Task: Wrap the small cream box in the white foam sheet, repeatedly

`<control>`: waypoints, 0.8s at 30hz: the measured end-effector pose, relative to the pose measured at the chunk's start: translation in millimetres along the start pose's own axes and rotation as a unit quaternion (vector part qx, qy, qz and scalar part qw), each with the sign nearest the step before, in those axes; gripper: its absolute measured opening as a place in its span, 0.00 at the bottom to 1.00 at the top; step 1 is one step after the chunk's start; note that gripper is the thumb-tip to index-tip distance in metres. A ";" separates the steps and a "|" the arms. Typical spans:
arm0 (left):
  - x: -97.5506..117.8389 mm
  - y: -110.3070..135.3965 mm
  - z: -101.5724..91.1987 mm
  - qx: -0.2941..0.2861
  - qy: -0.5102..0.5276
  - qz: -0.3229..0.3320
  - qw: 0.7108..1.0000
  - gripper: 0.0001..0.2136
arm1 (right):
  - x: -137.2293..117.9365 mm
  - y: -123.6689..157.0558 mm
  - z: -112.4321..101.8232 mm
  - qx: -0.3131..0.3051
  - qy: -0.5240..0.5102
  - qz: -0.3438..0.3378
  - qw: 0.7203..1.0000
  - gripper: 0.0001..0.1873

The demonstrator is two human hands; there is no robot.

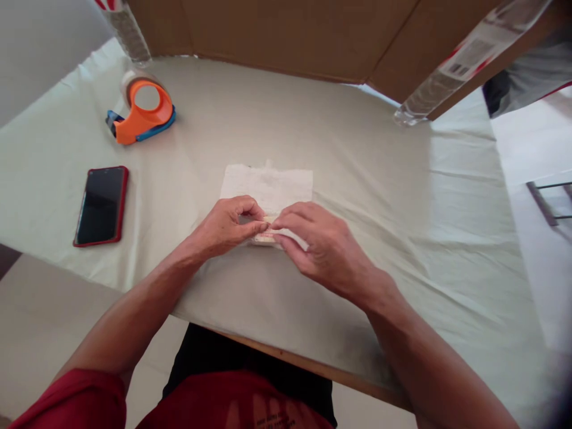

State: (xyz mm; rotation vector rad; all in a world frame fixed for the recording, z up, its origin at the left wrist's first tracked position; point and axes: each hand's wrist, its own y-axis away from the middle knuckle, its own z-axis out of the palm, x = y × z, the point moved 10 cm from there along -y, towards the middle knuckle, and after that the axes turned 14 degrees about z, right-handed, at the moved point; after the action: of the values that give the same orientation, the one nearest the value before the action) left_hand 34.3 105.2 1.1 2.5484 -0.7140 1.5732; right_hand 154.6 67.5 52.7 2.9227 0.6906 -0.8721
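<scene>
A small, flat, pale object with reddish marks point(264, 239) lies near the front of the table, largely hidden by fingers. My left hand point(230, 225) pinches its left side, thumb and forefinger meeting close to the middle. From the right, my right hand point(319, 241) bends over the same object, its fingertips almost touching my left thumb and its thumb at the near edge. What exactly the object is, I cannot make out. Just beyond both hands lies a flat white sheet of paper point(268, 183), its near part covered by them.
An orange and blue tape dispenser point(145, 113) stands at the back left. Nearer on that side lies a phone in a red case point(102, 205). A big cardboard box with taped edges point(277, 36) stands along the back of the cloth-covered table point(357, 161).
</scene>
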 end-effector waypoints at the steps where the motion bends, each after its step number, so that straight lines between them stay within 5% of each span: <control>1: 0.3 -0.2 -1.1 0.001 -0.002 0.001 1.000 0.09 | -3.5 1.4 8.2 -0.016 0.007 -0.005 1.000 0.09; 5: 4.6 9.5 -16.9 -0.012 -0.039 -0.011 0.999 0.09 | -1.9 2.5 27.6 -0.028 0.044 0.010 0.999 0.08; 9: 11.0 33.6 -47.8 0.021 -0.086 -0.030 0.996 0.25 | -5.5 -0.2 31.1 -0.033 0.087 0.001 0.996 0.08; 14: -12.3 51.2 -44.5 0.025 -0.102 -0.118 0.987 0.21 | -10.2 -5.4 32.7 -0.033 0.124 -0.013 0.992 0.09; 18: -22.9 49.9 -44.6 0.052 -0.116 -0.124 0.984 0.15 | -11.6 -5.3 34.2 -0.002 0.151 -0.027 0.988 0.10; 24: -27.9 62.1 -69.5 0.086 -0.160 -0.151 0.972 0.25 | -16.1 -1.9 35.9 0.031 0.184 -0.044 0.982 0.10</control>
State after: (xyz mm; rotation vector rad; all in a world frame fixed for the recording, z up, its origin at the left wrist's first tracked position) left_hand -59.5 79.7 -1.3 2.9012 -0.1939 1.1914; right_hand 123.1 57.7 31.1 3.1657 0.8277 -0.3612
